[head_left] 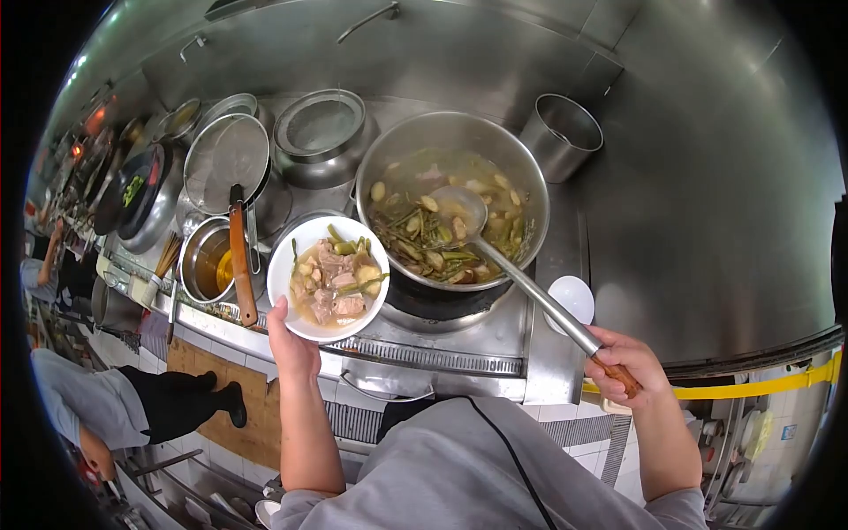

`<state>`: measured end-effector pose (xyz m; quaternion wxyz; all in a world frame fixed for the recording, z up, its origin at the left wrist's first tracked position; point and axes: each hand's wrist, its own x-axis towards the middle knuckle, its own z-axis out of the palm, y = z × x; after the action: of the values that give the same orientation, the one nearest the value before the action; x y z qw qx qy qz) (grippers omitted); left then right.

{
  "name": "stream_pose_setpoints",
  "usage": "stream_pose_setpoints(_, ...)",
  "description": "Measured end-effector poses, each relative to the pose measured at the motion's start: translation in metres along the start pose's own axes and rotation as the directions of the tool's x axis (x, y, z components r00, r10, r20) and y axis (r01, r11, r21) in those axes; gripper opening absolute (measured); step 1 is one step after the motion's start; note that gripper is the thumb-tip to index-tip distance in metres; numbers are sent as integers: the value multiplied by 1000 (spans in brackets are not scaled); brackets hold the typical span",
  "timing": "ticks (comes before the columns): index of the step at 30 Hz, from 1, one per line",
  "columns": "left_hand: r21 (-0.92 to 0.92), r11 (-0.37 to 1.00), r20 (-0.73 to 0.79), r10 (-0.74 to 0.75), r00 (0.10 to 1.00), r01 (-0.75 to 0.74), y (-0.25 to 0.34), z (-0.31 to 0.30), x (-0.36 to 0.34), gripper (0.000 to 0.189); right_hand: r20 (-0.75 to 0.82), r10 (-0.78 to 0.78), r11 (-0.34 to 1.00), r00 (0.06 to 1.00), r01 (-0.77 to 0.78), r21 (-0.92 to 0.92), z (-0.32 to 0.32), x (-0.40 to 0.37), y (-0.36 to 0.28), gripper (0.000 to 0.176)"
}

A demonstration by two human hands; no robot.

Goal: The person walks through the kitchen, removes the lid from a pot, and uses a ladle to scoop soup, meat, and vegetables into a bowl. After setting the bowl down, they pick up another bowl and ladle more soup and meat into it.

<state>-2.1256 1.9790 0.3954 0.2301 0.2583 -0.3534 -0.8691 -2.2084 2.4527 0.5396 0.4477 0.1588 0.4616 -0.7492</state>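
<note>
In my left hand [294,343] is a white bowl [281,281], gripped by its rim with the thumb at the edge. Meat chunks, green vegetable pieces and broth [334,281] fill it. My right hand [629,367] is wrapped round the wooden end of a long-handled ladle [541,296]. The ladle's head rests in a large steel pot [453,124], partly sunk in soup with green stalks and pale pieces. The bowl is held left of the pot and a little in front of it. A small white bowl [572,299] stands under the ladle's handle, right of the pot.
Left of the pot are a mesh strainer [221,159] with a wooden handle, a pot of yellow oil [203,261] and a lidded pot [322,132]. A steel canister [565,141] stands behind right. Another person [106,397] is at the far left. A yellow hose [760,384] runs at right.
</note>
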Motion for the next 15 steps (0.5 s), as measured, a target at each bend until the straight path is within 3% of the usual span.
stream_pose_setpoints(15,42,999,58,-31,998,28,1,22,15,60,55,-250,953,967,236,188,49,-60,6,69)
